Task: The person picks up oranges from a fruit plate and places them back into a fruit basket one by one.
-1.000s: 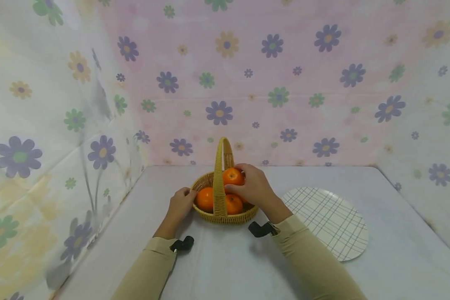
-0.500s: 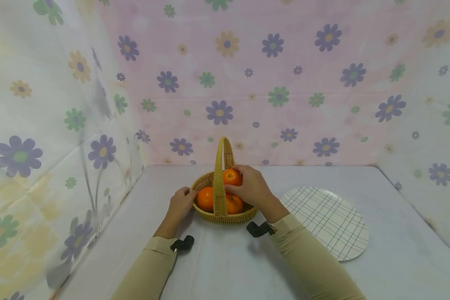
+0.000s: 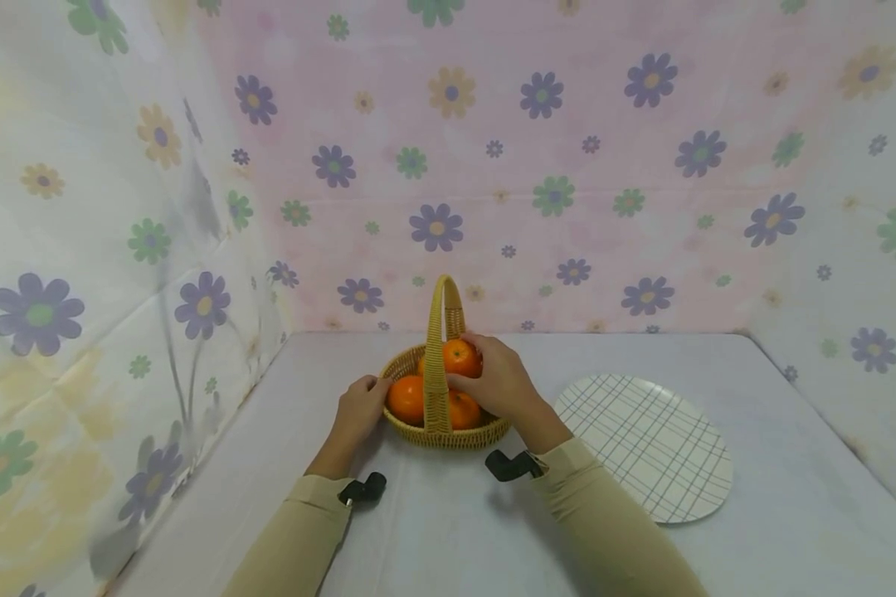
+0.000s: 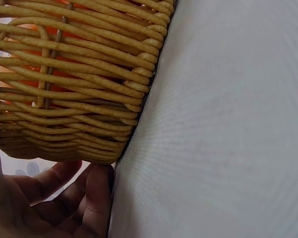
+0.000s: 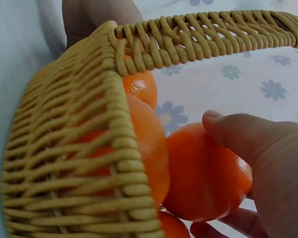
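A yellow wicker basket with a tall arched handle stands on the table, holding several shiny oranges. At its left end my left hand grips the rim; the left wrist view shows curled fingers against the basket's woven side. My right hand holds the topmost orange just right of the handle. In the right wrist view, thumb and fingers curve round this orange, which lies against another orange in the basket. The hand partly hides the basket's right end.
A white plate with a thin-lined grid pattern lies on the white table to the right, partly behind my right forearm. Flower-printed cloth hangs behind and along both sides. Dark wrist mounts stick out at the cuffs.
My right hand and its orange have shifted slightly left and down, and the basket has edged left a little. My left hand stays at the rim.
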`<state>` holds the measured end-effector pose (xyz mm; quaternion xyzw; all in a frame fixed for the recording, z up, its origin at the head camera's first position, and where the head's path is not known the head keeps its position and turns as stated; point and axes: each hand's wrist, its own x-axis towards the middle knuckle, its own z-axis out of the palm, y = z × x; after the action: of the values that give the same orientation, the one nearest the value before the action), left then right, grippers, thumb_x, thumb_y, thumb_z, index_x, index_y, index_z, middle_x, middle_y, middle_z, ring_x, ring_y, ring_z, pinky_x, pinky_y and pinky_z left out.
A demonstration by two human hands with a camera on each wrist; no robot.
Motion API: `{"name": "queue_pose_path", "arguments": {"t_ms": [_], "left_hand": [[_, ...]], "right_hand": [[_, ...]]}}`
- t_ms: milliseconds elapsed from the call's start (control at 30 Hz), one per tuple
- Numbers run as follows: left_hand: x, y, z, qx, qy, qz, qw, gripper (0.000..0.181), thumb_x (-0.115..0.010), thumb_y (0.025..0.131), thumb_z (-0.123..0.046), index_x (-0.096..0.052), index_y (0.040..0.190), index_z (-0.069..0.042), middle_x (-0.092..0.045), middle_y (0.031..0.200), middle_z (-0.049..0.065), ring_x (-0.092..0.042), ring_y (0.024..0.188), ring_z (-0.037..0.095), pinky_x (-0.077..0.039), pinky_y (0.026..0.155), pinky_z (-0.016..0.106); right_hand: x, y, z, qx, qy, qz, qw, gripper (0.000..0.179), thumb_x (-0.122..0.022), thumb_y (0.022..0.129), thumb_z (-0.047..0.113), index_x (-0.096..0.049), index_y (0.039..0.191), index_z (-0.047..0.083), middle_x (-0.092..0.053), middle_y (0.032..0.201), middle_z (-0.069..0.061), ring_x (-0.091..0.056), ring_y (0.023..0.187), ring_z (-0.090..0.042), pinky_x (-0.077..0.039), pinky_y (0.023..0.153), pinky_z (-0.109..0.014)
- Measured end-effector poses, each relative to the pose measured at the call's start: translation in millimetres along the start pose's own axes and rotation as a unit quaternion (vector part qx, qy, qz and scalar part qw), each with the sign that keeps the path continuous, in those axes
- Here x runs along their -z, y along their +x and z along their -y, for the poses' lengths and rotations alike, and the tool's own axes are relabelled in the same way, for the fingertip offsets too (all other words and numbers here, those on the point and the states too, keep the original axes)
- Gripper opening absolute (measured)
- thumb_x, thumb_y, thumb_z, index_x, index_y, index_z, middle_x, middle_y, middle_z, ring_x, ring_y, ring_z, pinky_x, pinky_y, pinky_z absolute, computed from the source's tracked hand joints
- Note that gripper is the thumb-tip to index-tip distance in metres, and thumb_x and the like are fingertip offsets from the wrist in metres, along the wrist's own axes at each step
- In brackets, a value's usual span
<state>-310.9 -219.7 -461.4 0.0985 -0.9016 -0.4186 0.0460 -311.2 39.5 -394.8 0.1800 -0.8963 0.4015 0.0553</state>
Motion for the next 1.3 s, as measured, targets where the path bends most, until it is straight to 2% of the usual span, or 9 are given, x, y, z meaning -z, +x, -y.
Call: {"name": "queue_pose_path", "arguments": {"t_ms": [333,467,600,833,933,1033,1233,1300], "left_hand": [[0.3,-0.6,1.0,-0.023,0.004,-0.016,0.9996,0.062,-0.038,0.105,-0.055,-0.068,0.119,-0.003,-0.067,0.108,0.014,-0.059,0.102,0.031,-0.048,0.09,0.046],[0.2,-1.8,2.0,-0.021,0.01,-0.016,0.9996,0.064,-0.038,0.105,-0.055,-0.066,0.124,-0.001,-0.068,0.116,0.017,-0.06,0.107,0.033,-0.049,0.095,0.049],[-0.1,-3.2,2.9,-0.017,0.006,-0.007,0.9998,0.064,-0.038,0.105,-0.054,-0.066,0.126,0.0,-0.068,0.123,0.018,-0.061,0.112,0.034,-0.049,0.1,0.052],[2.7,-2.4,-2.3,-0.019,0.006,0.001,0.9998,0.058,-0.039,0.105,-0.052,-0.068,0.119,-0.003,-0.068,0.106,0.013,-0.06,0.099,0.028,-0.049,0.084,0.04],[4.0,-1.1,-5.4,-0.022,0.008,0.003,0.9997,0.058,-0.039,0.105,-0.052,-0.068,0.118,-0.004,-0.066,0.102,0.012,-0.059,0.097,0.027,-0.048,0.082,0.038],[4.3,1.1,-6.4,-0.026,0.01,0.003,0.9996,0.058,-0.038,0.105,-0.052,-0.069,0.118,-0.005,-0.067,0.104,0.012,-0.059,0.1,0.028,-0.048,0.085,0.041],[4.5,0.1,-5.6,-0.028,0.02,0.01,0.9994,0.055,-0.035,0.107,-0.048,-0.068,0.119,-0.006,-0.067,0.12,0.015,-0.059,0.114,0.032,-0.047,0.1,0.052],[4.4,-1.4,-5.6,-0.031,0.024,0.014,0.9991,0.053,-0.033,0.108,-0.045,-0.067,0.115,-0.006,-0.066,0.118,0.016,-0.059,0.113,0.034,-0.046,0.1,0.053]], "right_hand": [[-2.5,-6.2,-1.5,-0.019,0.034,-0.007,0.9992,0.087,-0.083,0.086,0.038,-0.039,0.158,0.018,-0.053,0.151,-0.004,-0.055,0.134,-0.027,-0.053,0.104,-0.051],[0.7,-9.3,0.1,-0.022,0.051,0.007,0.9985,0.088,-0.084,0.086,0.038,-0.038,0.158,0.019,-0.05,0.155,-0.006,-0.054,0.136,-0.028,-0.052,0.105,-0.052],[3.5,-10.9,-0.9,-0.024,0.042,0.013,0.9988,0.089,-0.085,0.084,0.04,-0.04,0.157,0.018,-0.048,0.156,-0.006,-0.051,0.139,-0.028,-0.05,0.108,-0.052],[12.9,-11.1,4.7,-0.022,0.027,0.028,0.999,0.087,-0.087,0.082,0.037,-0.043,0.154,0.013,-0.048,0.153,-0.009,-0.05,0.138,-0.03,-0.049,0.109,-0.053],[18.6,-11.8,9.0,-0.02,0.025,0.03,0.999,0.089,-0.088,0.081,0.035,-0.043,0.154,0.013,-0.047,0.154,-0.01,-0.048,0.138,-0.031,-0.047,0.11,-0.054],[24.9,-13.9,13.3,-0.022,0.024,0.029,0.999,0.091,-0.089,0.08,0.034,-0.041,0.155,0.014,-0.045,0.155,-0.012,-0.047,0.139,-0.032,-0.045,0.112,-0.056],[36.7,-17.7,16.9,-0.045,0.015,0.02,0.9987,0.091,-0.088,0.08,0.037,-0.041,0.156,0.018,-0.041,0.159,-0.01,-0.041,0.145,-0.034,-0.039,0.115,-0.06],[40.6,-19.1,16.3,-0.049,0.011,0.018,0.9986,0.091,-0.087,0.081,0.037,-0.04,0.156,0.018,-0.04,0.161,-0.011,-0.039,0.147,-0.036,-0.038,0.116,-0.061]]}}
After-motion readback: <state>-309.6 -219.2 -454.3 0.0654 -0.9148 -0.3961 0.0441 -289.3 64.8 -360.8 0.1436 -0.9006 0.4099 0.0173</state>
